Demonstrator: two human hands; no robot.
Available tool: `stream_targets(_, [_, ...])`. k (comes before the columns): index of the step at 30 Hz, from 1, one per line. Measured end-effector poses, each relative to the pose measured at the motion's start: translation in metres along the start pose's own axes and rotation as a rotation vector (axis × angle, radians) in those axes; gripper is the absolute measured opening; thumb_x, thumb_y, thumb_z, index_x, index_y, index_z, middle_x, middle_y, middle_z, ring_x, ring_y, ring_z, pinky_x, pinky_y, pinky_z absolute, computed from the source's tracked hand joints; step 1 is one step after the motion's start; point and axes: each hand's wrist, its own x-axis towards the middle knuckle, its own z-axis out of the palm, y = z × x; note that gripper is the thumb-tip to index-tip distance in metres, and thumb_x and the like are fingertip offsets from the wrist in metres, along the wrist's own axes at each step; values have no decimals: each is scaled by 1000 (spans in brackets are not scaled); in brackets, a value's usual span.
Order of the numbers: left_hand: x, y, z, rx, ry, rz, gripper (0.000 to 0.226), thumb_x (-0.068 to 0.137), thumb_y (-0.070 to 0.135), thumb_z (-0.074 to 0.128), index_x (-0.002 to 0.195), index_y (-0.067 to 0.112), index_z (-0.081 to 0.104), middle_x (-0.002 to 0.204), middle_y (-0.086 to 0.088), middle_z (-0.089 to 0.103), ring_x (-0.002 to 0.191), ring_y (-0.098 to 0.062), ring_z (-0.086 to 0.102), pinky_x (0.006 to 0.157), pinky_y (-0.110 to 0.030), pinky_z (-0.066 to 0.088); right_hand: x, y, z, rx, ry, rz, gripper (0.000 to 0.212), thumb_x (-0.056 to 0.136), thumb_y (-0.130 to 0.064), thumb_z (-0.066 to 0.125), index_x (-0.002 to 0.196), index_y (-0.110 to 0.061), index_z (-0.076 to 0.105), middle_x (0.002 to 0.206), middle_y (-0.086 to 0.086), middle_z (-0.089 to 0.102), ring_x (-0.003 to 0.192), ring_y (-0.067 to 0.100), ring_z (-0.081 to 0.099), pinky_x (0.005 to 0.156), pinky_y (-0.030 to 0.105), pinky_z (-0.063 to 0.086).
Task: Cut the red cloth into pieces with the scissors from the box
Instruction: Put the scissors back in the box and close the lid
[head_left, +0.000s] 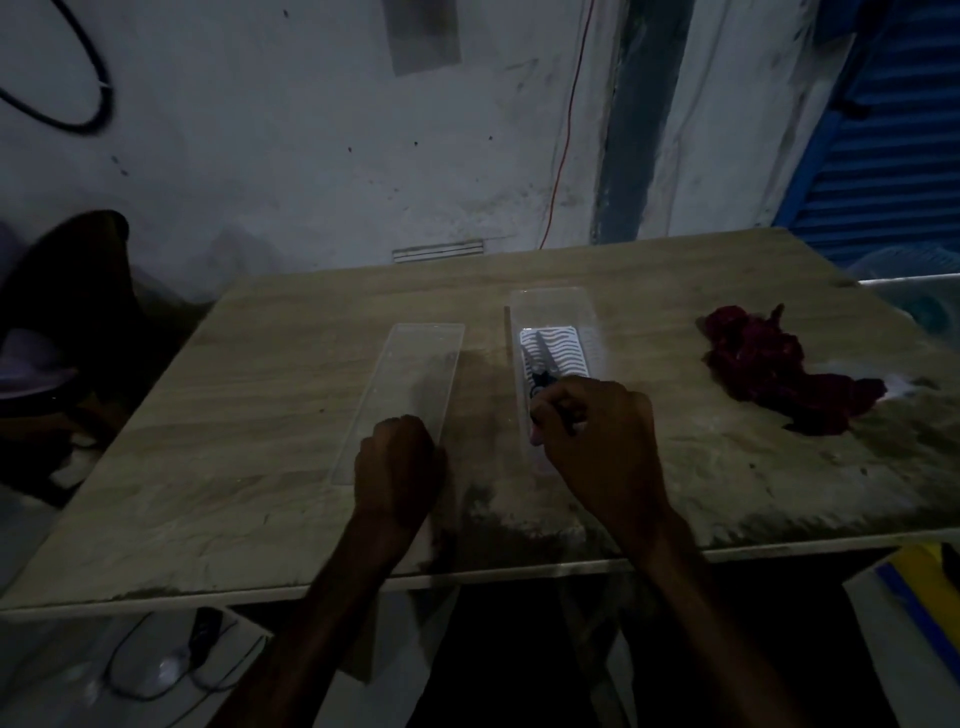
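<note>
On the pale wood-grain desk (260, 415), a crumpled dark red cloth (769, 369) lies at 3 o'clock, and a clear flat plastic lid (410, 374) lies at 9 o'clock of the clear long plastic box (556, 312). In the box, the dark-handled scissors (535, 364) run along the 12–6 line with the blades toward 12. The right hand (597, 431) grips their handles, while the left hand (397, 457) is curled at the lid's 6 o'clock end; I cannot tell whether it is holding the lid.

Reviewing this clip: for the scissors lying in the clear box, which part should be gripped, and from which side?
Grip the handles, from above at the near end of the box. The scissors lie lengthwise, blades pointing away toward the far end, so the dark handles sit nearest the person, and the lid is off. The right hand curls round them there.
</note>
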Motion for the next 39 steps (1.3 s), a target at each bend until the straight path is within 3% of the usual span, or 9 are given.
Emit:
stream_targets(4, [5, -3, -12, -243, 186, 87, 16, 77, 20, 84, 73, 7, 76, 77, -13, 74, 74, -32, 71, 68, -33, 49, -1, 0, -14, 7, 44, -56, 13, 83, -8, 74, 74, -17, 73, 72, -5, 73, 67, 6, 68, 66, 26, 55])
stream_targets(8, [11, 11, -34, -703, 332, 18, 20, 79, 21, 84, 63, 16, 73, 57, 2, 66, 53, -6, 59, 58, -20, 42, 4, 2, -22, -13, 50, -64, 12, 81, -7, 77, 73, -16, 74, 73, -4, 74, 68, 6, 67, 68, 4, 43])
stream_targets(15, [11, 62, -63, -1238, 337, 137, 14, 90, 11, 75, 79, 2, 75, 66, -9, 70, 60, -12, 66, 64, -27, 57, 19, 5, -21, 140, -18, 64, 15, 89, -26, 74, 84, -12, 75, 81, 0, 74, 79, 4, 69, 66, 10, 49])
stream_targets(19, [14, 89, -73, -1433, 268, 113, 11, 92, 9, 71, 85, 3, 76, 72, -4, 75, 66, -16, 70, 64, -26, 57, 34, 14, -26, 61, -134, 331, 48, 89, -54, 66, 104, -9, 69, 95, 7, 74, 90, 18, 70, 83, 35, 56])
stream_targets(21, [16, 98, -71, -1519, 192, 52, 15, 93, 9, 69, 85, -3, 74, 67, 1, 73, 62, -9, 67, 61, -20, 53, 39, 17, -34, 191, -154, 438, 41, 92, -43, 68, 109, -6, 70, 97, 16, 75, 90, 32, 73, 83, 46, 59])
stream_targets(23, [21, 102, -63, -1561, 111, 5, 18, 94, 10, 69, 82, -3, 73, 64, 3, 71, 60, -6, 64, 61, -19, 51, 39, 20, -42, 444, -143, 482, 20, 94, -16, 69, 99, 2, 74, 90, 30, 72, 78, 44, 70, 70, 47, 60])
stream_targets(25, [26, 100, -54, -1581, 38, -31, 21, 94, 11, 68, 76, 2, 73, 64, 0, 71, 61, -9, 64, 63, -21, 52, 34, 26, -48, 591, -125, 537, 12, 91, -6, 69, 97, 3, 75, 86, 27, 71, 72, 32, 63, 60, 30, 57])
stream_targets(30, [23, 89, -31, -1358, -60, -60, 19, 92, 18, 73, 80, 5, 78, 71, -8, 73, 63, -11, 64, 62, -24, 53, 24, 55, -49, 590, 18, 639, 27, 79, -11, 82, 100, 5, 75, 82, 20, 74, 55, 10, 61, 53, 17, 52])
stream_targets(39, [2, 66, -4, -999, -14, -42, 9, 85, 29, 81, 84, 20, 83, 76, 4, 78, 73, -10, 75, 79, -44, 62, 7, 64, -45, 455, 135, 620, 26, 72, -21, 90, 91, -6, 79, 83, 20, 76, 65, 14, 65, 58, 24, 51])
